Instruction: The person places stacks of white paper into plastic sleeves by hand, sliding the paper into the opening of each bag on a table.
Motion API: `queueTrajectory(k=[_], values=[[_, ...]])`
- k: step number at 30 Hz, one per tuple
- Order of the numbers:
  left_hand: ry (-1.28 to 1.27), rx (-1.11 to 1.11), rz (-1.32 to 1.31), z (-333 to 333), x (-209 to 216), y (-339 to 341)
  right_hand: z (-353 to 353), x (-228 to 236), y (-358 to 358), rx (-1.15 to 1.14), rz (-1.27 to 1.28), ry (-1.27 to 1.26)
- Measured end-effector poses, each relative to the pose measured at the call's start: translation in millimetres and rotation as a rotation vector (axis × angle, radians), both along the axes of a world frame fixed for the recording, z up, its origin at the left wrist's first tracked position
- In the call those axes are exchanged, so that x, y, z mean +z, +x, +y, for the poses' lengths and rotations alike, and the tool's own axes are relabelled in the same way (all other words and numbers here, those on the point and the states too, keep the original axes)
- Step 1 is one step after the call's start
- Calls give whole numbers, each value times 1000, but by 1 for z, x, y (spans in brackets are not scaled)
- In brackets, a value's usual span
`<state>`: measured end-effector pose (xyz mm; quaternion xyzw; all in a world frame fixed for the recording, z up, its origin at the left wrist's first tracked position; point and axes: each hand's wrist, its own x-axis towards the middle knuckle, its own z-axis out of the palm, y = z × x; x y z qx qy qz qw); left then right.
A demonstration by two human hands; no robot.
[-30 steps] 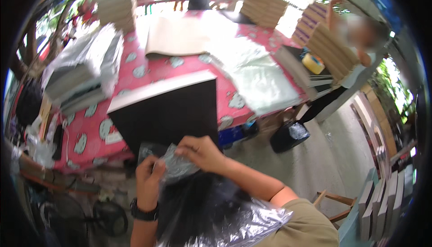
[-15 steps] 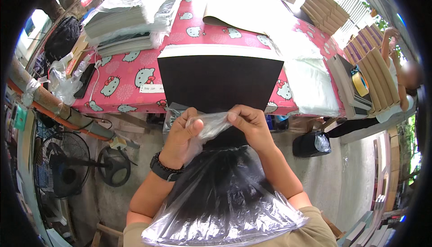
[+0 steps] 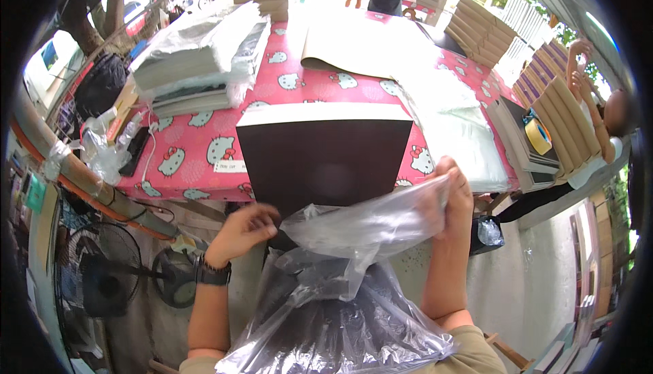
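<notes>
A clear plastic bag hangs in front of me over a dark object in my lap. My right hand grips the bag's upper right edge and holds it up and out to the right. My left hand, with a black watch on its wrist, pinches the bag's left edge next to the lower edge of a dark flat box. That box has a white far edge and lies on the near edge of the table, which has a pink patterned cloth.
Stacks of bagged flat items lie on the table's left, brown card sheets and clear bags to the right. A person sits at right by cardboard stacks and a tape roll. A fan stands lower left.
My hands have pulled apart: the right hand has drawn the bag's edge up and to the right, stretching the opening wide, while the left stays by the box's lower edge.
</notes>
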<state>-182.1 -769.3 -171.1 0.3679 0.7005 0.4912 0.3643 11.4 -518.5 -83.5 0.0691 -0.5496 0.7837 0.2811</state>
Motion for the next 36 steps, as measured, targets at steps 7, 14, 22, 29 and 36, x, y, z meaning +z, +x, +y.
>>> queueTrajectory(k=[7, 14, 22, 29, 36], values=[[366, -145, 379, 43, 72, 76, -62, 8, -33, 1, -145, 881], [1089, 122, -1272, -5, 41, 38, -39, -37, -8, 1228, -25, 558], [550, -595, -665, 6, 5, 46, 10, -35, 24, 405, 97, -529], [1368, 147, -1140, -4, 4, 7, -18, -47, 4, 1207, -88, 722], [863, -247, -449, -7, -19, 15, 19, -45, 22, 420, 129, -351]])
